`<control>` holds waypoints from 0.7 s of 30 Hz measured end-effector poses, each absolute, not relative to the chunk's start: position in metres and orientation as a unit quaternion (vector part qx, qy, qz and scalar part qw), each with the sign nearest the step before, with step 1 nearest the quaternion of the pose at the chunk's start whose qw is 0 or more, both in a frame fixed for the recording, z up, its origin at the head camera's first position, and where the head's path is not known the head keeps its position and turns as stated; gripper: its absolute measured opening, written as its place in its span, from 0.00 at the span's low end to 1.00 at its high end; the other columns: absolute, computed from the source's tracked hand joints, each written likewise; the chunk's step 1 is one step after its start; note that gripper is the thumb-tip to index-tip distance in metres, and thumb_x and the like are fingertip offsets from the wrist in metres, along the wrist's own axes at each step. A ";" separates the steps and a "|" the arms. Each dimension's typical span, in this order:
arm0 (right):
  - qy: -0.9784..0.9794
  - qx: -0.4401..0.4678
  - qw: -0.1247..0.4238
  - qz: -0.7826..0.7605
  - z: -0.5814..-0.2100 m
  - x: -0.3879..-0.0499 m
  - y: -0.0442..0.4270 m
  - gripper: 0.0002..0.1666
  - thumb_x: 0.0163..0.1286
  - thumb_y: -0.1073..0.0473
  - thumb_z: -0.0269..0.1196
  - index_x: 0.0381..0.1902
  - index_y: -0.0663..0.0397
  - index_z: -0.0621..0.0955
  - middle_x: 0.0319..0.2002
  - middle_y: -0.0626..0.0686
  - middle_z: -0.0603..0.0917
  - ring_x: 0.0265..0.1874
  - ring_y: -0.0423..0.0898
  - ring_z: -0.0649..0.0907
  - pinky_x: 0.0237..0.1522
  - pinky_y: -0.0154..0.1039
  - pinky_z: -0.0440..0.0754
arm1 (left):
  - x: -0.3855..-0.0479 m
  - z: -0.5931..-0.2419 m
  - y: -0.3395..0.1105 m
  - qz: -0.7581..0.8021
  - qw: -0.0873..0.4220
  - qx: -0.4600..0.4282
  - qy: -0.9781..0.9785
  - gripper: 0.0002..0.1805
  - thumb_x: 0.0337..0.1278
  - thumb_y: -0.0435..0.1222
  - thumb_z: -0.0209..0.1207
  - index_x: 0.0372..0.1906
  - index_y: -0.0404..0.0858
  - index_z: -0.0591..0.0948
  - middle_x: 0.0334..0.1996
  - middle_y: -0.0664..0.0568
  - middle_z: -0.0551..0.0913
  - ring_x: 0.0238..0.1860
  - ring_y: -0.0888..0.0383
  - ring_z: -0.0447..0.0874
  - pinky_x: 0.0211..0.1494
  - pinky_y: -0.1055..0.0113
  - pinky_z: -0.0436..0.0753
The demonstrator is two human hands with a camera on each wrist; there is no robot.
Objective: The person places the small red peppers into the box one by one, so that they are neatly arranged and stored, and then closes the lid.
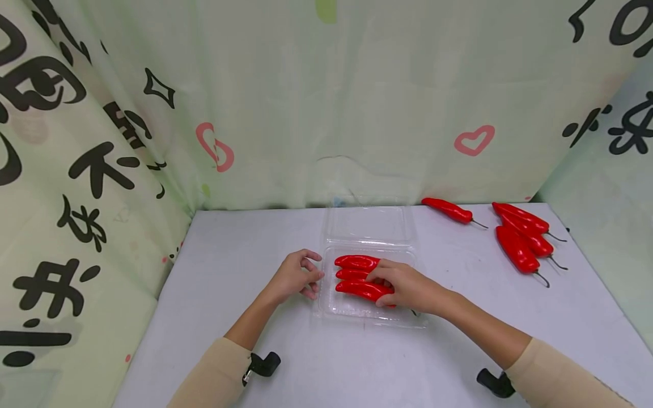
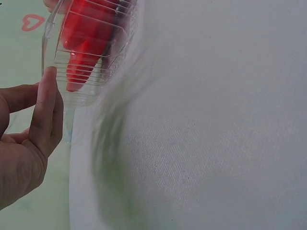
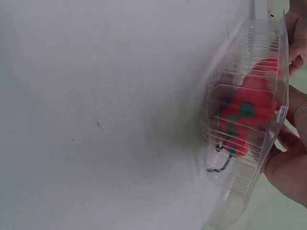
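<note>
A clear plastic clamshell box [image 1: 367, 316] lies on the table with its lid [image 1: 368, 225] folded back. Inside are three red chili peppers [image 1: 357, 262], side by side, with their tips to the left. My right hand [image 1: 405, 286] reaches over the box's right part and grips the nearest red pepper [image 1: 357, 288] between thumb and fingers; its stem end is mostly covered. At the left rim is my left hand [image 1: 298, 275], fingers loosely bent and holding nothing. In the left wrist view a fingertip [image 2: 49, 74] is at the box wall. Through the ribbed side, dark green stems [image 3: 230, 129] show in the right wrist view.
Beyond the box, to its right, a single red pepper [image 1: 449, 210] lies near the table's back edge. Three more peppers [image 1: 517, 249] are grouped at the far right. A printed curtain [image 1: 377, 113] hangs behind the white table [image 1: 229, 238] and along the left side.
</note>
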State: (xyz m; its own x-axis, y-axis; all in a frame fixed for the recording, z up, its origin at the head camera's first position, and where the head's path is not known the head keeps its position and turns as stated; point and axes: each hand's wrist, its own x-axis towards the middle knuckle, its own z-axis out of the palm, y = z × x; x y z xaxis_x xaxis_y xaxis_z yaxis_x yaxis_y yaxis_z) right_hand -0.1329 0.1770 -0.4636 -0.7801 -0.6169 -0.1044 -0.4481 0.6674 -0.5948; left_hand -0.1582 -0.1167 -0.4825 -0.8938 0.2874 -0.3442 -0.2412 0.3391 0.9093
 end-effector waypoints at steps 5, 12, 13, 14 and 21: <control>0.901 -0.296 0.147 -0.280 -0.466 -0.132 0.176 0.26 0.58 0.59 0.79 0.55 0.50 0.85 0.50 0.48 0.83 0.48 0.44 0.80 0.43 0.30 0.86 | -0.158 -0.484 -0.117 0.573 0.230 0.012 0.787 0.22 0.65 0.30 0.66 0.61 0.34 0.75 0.35 0.44 0.81 0.22 0.55 0.84 0.27 0.64 0.89; 0.906 -0.287 0.138 -0.280 -0.470 -0.131 0.175 0.25 0.57 0.58 0.79 0.51 0.46 0.83 0.46 0.45 0.81 0.43 0.41 0.79 0.41 0.29 0.84 | -0.159 -0.486 -0.117 0.576 0.231 0.012 0.784 0.21 0.65 0.30 0.66 0.61 0.34 0.75 0.35 0.44 0.81 0.22 0.55 0.84 0.27 0.64 0.89; 0.906 -0.285 0.137 -0.280 -0.471 -0.131 0.175 0.25 0.56 0.58 0.80 0.50 0.46 0.82 0.45 0.44 0.81 0.42 0.41 0.79 0.41 0.29 0.84 | -0.159 -0.485 -0.117 0.576 0.231 0.012 0.784 0.21 0.65 0.30 0.66 0.61 0.34 0.75 0.35 0.43 0.81 0.22 0.55 0.84 0.27 0.64 0.89; 0.907 -0.285 0.137 -0.279 -0.471 -0.131 0.175 0.25 0.56 0.58 0.80 0.50 0.45 0.82 0.45 0.44 0.81 0.42 0.41 0.79 0.40 0.30 0.84 | -0.159 -0.485 -0.117 0.575 0.231 0.012 0.785 0.21 0.65 0.30 0.66 0.61 0.34 0.75 0.35 0.44 0.81 0.22 0.55 0.84 0.27 0.64 0.89; 0.915 -0.288 0.125 -0.255 -0.471 -0.129 0.173 0.24 0.55 0.57 0.81 0.48 0.45 0.83 0.44 0.43 0.82 0.41 0.40 0.79 0.41 0.31 0.84 | -0.158 -0.483 -0.116 0.573 0.230 0.011 0.786 0.22 0.66 0.30 0.65 0.61 0.34 0.75 0.35 0.44 0.81 0.21 0.55 0.84 0.27 0.64 0.89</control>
